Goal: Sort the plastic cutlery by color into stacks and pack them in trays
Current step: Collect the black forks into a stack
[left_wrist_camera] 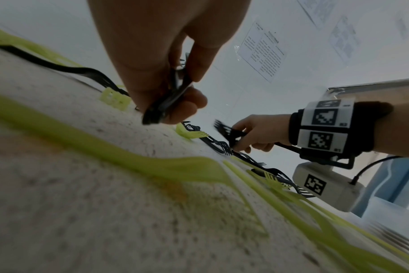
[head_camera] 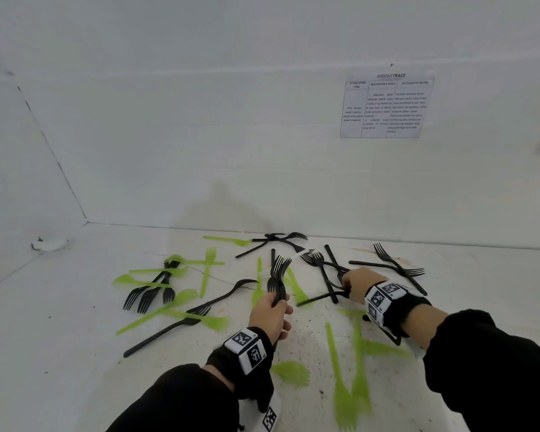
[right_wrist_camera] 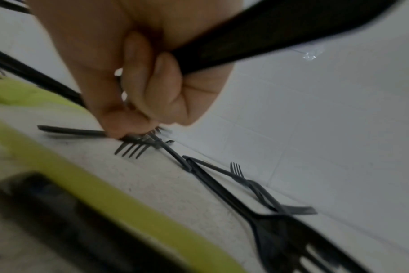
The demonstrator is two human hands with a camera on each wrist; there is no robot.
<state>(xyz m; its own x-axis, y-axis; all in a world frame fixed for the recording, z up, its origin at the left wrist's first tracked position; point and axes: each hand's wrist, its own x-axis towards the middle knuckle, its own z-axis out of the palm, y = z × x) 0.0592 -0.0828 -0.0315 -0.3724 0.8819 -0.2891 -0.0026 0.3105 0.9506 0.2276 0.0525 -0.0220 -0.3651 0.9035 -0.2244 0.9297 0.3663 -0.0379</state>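
Observation:
Black and lime-green plastic forks and spoons lie scattered on a white table [head_camera: 75, 322]. My left hand [head_camera: 276, 304] [left_wrist_camera: 175, 103] grips a small bundle of black forks [head_camera: 278, 275] by the handles, tines pointing up, just above the table. To its right, my right hand [head_camera: 348, 286] [right_wrist_camera: 138, 118] holds black forks [head_camera: 323, 274] [right_wrist_camera: 268, 37], curled round a handle. Its fingertips [right_wrist_camera: 114, 129] press on another black fork [right_wrist_camera: 133, 146] lying on the table. Green forks [head_camera: 346, 385] lie near the front. No tray is in view.
More black forks [head_camera: 399, 266] lie right of my right hand and at the back [head_camera: 272, 241]. A mixed pile of green spoons and black forks [head_camera: 156, 285] lies at the left. White walls close the back and left, with a printed sheet [head_camera: 384, 107] on the back wall.

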